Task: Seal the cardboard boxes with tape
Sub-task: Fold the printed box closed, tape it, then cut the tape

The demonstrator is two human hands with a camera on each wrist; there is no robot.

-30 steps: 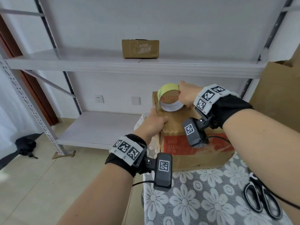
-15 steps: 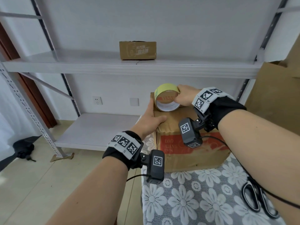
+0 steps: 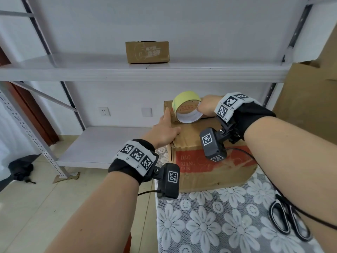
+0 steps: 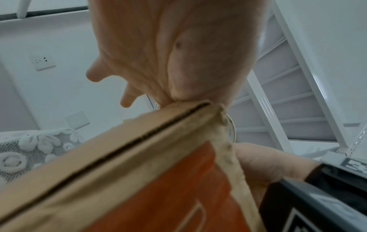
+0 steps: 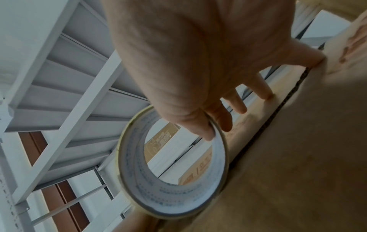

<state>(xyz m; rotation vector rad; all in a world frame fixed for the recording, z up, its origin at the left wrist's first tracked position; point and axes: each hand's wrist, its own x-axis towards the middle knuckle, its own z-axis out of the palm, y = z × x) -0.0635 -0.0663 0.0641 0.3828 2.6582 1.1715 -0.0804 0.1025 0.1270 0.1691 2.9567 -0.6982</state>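
Note:
A brown cardboard box (image 3: 209, 170) with a red printed front stands on the table, flaps down. A yellow tape roll (image 3: 184, 103) stands on edge on the box top near its far left corner. My right hand (image 3: 207, 106) pinches the roll, thumb inside the core. In the right wrist view the right hand (image 5: 198, 55) holds the tape roll (image 5: 168, 196) while its other fingers touch the box top (image 5: 298, 172). My left hand (image 3: 164, 132) lies flat on the top's left edge, fingers straight. The left wrist view shows the left hand's (image 4: 178, 47) palm pressing the box (image 4: 139, 188) corner.
A small cardboard box (image 3: 147, 52) sits on the upper shelf. Black scissors (image 3: 286, 220) lie on the flowered tablecloth (image 3: 209, 225) at the right. A tall cardboard sheet (image 3: 310, 99) stands at the far right. A low shelf (image 3: 102, 145) and a black bag (image 3: 20, 168) are at the left.
My left hand's fingers have gone from curled on the box's near left corner to straight along its left top edge. The right hand keeps holding the roll on the far part of the top.

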